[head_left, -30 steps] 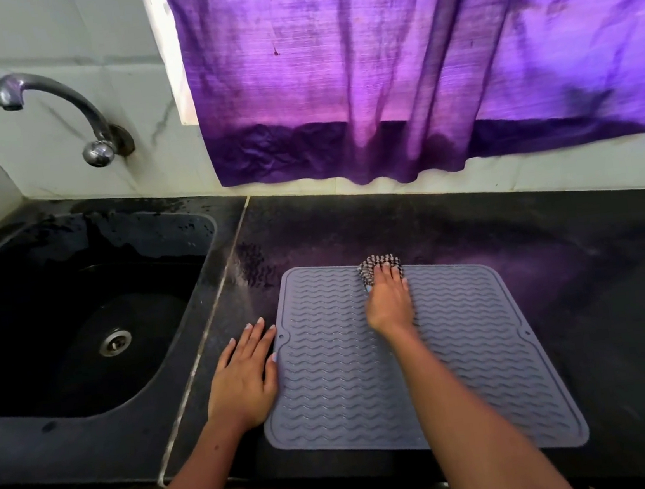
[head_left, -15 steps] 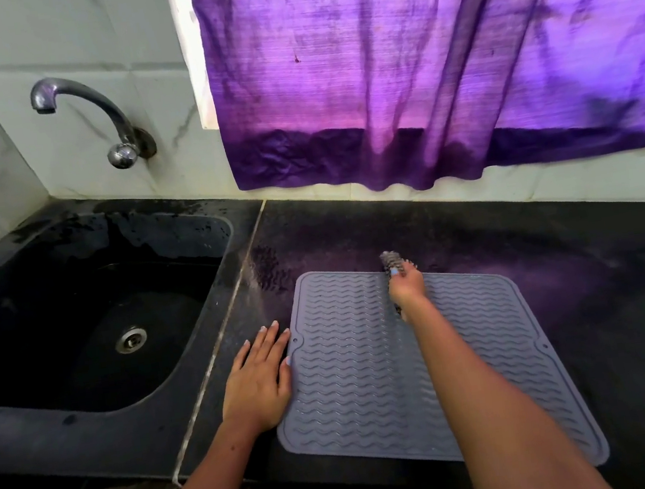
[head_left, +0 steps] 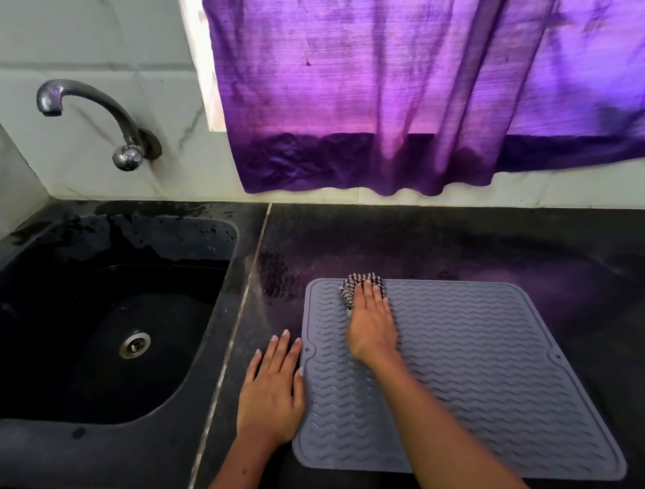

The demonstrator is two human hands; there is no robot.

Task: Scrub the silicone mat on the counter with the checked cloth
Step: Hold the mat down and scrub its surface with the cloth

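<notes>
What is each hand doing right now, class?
Left hand: open, flat on the counter at the silicone mat edge.
Right hand: pressing the checked cloth onto the mat, fingers extended.

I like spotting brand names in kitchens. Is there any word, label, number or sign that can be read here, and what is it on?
None can be read. The silicone mat shows only raised wavy ridges, the checked cloth only its pattern, and the tap, sink, counter and purple curtain carry no visible writing.
</notes>
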